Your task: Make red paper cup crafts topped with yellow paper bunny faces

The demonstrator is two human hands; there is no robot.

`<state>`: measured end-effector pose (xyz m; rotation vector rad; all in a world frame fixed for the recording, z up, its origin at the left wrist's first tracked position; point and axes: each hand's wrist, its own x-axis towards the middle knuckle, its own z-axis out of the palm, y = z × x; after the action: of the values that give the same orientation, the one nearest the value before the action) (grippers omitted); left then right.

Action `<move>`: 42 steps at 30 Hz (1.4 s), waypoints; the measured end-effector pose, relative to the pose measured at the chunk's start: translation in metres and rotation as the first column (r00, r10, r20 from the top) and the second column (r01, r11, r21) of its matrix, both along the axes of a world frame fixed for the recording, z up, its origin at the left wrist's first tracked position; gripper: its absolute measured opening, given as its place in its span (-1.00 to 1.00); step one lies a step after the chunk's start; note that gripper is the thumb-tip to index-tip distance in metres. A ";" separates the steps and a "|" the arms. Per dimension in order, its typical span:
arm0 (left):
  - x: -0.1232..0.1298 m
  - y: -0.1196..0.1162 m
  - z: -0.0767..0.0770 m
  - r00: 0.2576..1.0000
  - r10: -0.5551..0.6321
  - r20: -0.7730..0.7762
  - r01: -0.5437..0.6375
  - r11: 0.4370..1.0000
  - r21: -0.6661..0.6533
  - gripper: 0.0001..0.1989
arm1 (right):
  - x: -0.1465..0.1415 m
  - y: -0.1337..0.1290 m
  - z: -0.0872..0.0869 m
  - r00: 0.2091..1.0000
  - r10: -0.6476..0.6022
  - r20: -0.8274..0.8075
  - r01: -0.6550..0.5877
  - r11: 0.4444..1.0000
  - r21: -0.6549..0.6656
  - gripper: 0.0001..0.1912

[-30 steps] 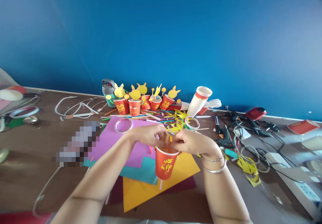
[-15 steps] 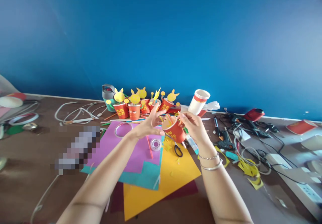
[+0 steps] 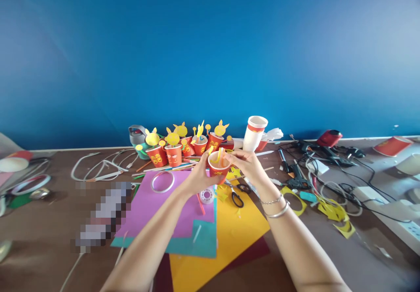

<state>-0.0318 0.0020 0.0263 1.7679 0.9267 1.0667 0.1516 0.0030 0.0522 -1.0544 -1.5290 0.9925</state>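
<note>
A red paper cup (image 3: 218, 163) is tilted toward me over the coloured sheets, with yellow and orange strips in its mouth. My left hand (image 3: 198, 176) is wrapped round the cup's left side. At the cup's right rim, the fingers of my right hand (image 3: 244, 163) pinch an orange strip that reaches into the cup. Behind stand several red cups (image 3: 157, 155) with yellow eared paper heads (image 3: 172, 138) on top. Beneath my hands lie a purple sheet (image 3: 164, 213), a yellow sheet (image 3: 229, 235), a tape roll (image 3: 207, 196) and black-handled scissors (image 3: 236, 199).
A stack of white cups (image 3: 252, 137) stands behind my right hand. Right of it lie glue guns (image 3: 297, 178), tangled cables, yellow scraps (image 3: 333, 209) and a power strip (image 3: 372, 198). At left are white cables (image 3: 108, 167), a blurred-out object (image 3: 105, 213) and a grey-green bottle (image 3: 138, 140).
My left hand has closed round the cup, which has turned more upright with its mouth toward me. My right hand has moved slightly left, and the camera view has shifted.
</note>
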 end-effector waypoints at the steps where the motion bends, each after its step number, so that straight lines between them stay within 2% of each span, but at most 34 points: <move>1: -0.001 -0.001 0.001 0.998 0.015 -0.053 -0.012 0.998 0.057 -0.26 | 0.002 0.000 0.000 0.998 0.014 0.054 -0.012 1.000 -0.024 -0.65; 3: -0.002 -0.001 0.001 0.995 0.021 -0.094 -0.009 0.993 0.118 -0.26 | 0.005 -0.001 0.001 0.992 0.033 0.120 -0.025 0.997 -0.067 -0.62; 5: -0.001 0.000 0.001 0.997 0.038 -0.065 -0.032 0.994 0.102 -0.23 | 0.007 -0.001 0.002 0.994 0.021 0.110 -0.013 0.997 -0.075 -0.60; 8: 0.003 0.002 0.000 0.991 0.114 0.066 -0.116 0.993 0.026 -0.20 | 0.007 -0.002 0.007 0.999 -0.050 -0.007 0.049 0.998 -0.040 -0.56; 11: 0.008 0.005 0.000 0.955 0.167 0.245 -0.168 0.986 -0.018 -0.26 | 0.006 -0.002 0.008 0.991 -0.082 -0.109 0.080 0.996 -0.026 -0.50; 13: 0.010 0.005 0.002 0.929 0.189 0.319 -0.192 0.981 -0.023 -0.29 | 0.005 -0.001 0.006 0.994 0.012 -0.110 -0.014 1.000 -0.023 -0.48; 15: 0.012 0.004 0.003 0.920 0.215 0.328 -0.224 0.975 -0.012 -0.27 | 0.001 -0.001 0.003 0.984 0.149 -0.093 -0.152 0.988 -0.021 -0.48; 17: 0.012 0.002 0.003 0.923 0.239 0.301 -0.254 0.967 0.012 -0.25 | -0.005 -0.001 0.001 0.976 0.192 -0.106 -0.193 0.981 -0.005 -0.48; 20: 0.013 -0.001 0.003 0.941 0.249 0.229 -0.269 0.961 0.058 -0.24 | -0.012 0.000 -0.002 0.986 0.026 -0.163 -0.021 0.999 0.031 -0.48; 23: 0.012 -0.005 0.005 0.968 0.234 0.096 -0.242 0.965 0.096 -0.23 | -0.013 0.000 -0.004 0.979 -0.163 -0.127 0.168 0.985 0.030 -0.55; 26: 0.012 -0.009 0.008 0.978 0.205 -0.036 -0.199 0.970 0.141 -0.20 | -0.009 -0.001 -0.006 0.964 -0.259 -0.054 0.262 0.963 0.064 -0.61; 29: 0.011 -0.011 0.009 0.982 0.181 -0.055 -0.170 0.972 0.163 -0.19 | -0.007 -0.001 -0.007 0.958 -0.285 -0.039 0.288 0.953 0.093 -0.60; 32: 0.011 -0.008 0.006 0.984 0.181 0.000 -0.180 0.979 0.095 -0.24 | -0.008 -0.001 -0.005 0.964 -0.262 -0.051 0.265 0.963 0.052 -0.59; 36: 0.012 -0.003 0.002 0.972 0.189 0.141 -0.193 0.981 0.011 -0.29 | -0.010 -0.002 0.002 0.974 -0.183 -0.132 0.186 0.983 0.005 -0.46; 42: 0.012 -0.001 0.001 0.961 0.183 0.209 -0.190 0.982 0.013 -0.23 | -0.009 -0.002 0.000 0.990 0.068 -0.125 -0.079 0.993 -0.084 -0.42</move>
<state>-0.0195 0.0011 0.0271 1.5823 0.9639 1.3658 0.1430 0.0012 0.0520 -0.9858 -1.4435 1.1643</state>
